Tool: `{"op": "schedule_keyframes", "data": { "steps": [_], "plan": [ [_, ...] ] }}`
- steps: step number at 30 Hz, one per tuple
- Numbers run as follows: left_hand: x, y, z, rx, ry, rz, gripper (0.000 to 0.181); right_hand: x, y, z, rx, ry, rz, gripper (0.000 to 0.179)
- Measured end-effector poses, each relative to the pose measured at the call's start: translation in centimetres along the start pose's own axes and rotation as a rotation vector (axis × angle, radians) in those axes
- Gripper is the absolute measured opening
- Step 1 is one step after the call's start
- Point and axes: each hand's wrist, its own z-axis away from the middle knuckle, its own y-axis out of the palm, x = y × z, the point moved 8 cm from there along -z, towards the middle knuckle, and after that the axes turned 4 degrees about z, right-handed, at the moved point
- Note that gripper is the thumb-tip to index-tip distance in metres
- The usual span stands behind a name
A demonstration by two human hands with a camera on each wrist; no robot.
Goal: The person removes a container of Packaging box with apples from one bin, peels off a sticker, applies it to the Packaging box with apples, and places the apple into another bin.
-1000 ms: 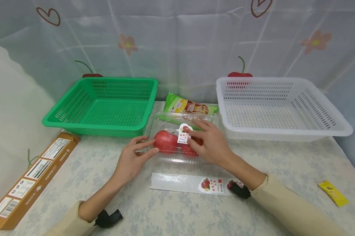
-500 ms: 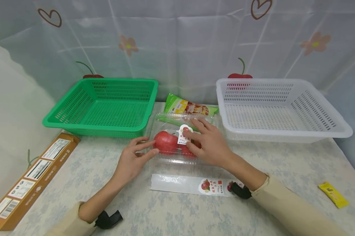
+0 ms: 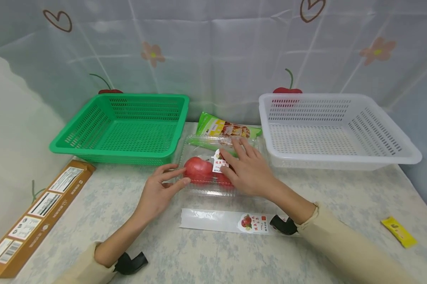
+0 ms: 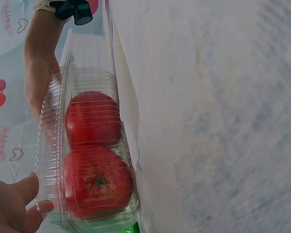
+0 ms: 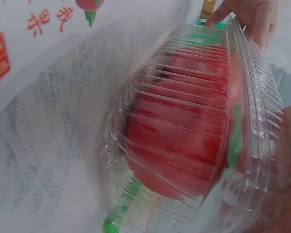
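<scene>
A clear plastic clamshell box (image 3: 208,193) sits closed mid-table, with red apples (image 3: 198,169) visible through it; the left wrist view shows two apples (image 4: 99,182) side by side. On its lid lies a white sticker (image 3: 218,163) with a printed apple and red characters. My right hand (image 3: 252,171) rests on the lid's right part, its fingers over the sticker's right side. At the box's left side my left hand (image 3: 160,193) touches it with thumb and fingertips, fingers extended. A backing strip (image 3: 208,221) bearing another apple sticker lies in front, partly hidden by the right wrist's black strap.
A green basket (image 3: 110,152) stands at back left, a white basket (image 3: 327,159) at back right. Behind the box lies a green food packet (image 3: 231,128). A long brown carton (image 3: 43,217) lies at far left, a small yellow packet (image 3: 399,232) at right.
My right hand has shifted slightly, its fingers lying flatter and covering more of the sticker's right side. The left hand and the box stay in place.
</scene>
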Motion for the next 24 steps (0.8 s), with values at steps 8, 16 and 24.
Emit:
{"op": "schedule_keyframes", "data": {
  "steps": [8,16,24],
  "plan": [
    [0.0,-0.1,0.1,-0.003,0.001,-0.006,0.04,-0.1,-0.8,0.2,-0.143,-0.019,-0.098,0.047],
    [0.0,-0.3,0.1,-0.019,0.022,-0.005,0.039,-0.5,-1.8,0.6,-0.329,-0.073,-0.268,0.034],
    [0.1,-0.2,0.1,-0.026,0.018,0.01,0.039,-2.5,-3.4,3.1,-0.652,-0.069,-0.639,0.027]
  ]
}}
